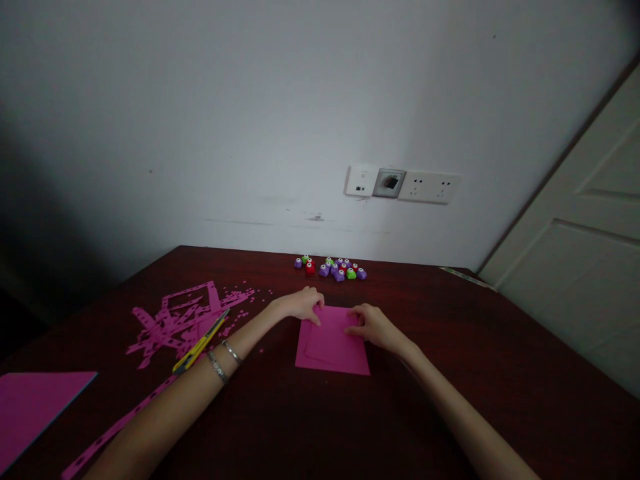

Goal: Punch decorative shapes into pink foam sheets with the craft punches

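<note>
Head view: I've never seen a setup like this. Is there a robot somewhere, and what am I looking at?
No robot here: just a person's two bare hands. The single picture comes from a camera worn on that person's head, looking forward and down, so the arms reach in from the bottom.

The left hand and the right hand both touch the pink paper on the dark table; how firm either grip is, I can't tell. A smaller pink piece seems to lie on a larger one.

To the left are pink scraps, a yellow cutter and another pink sheet. Small colourful pieces with eye-like tops sit near the wall.
</note>
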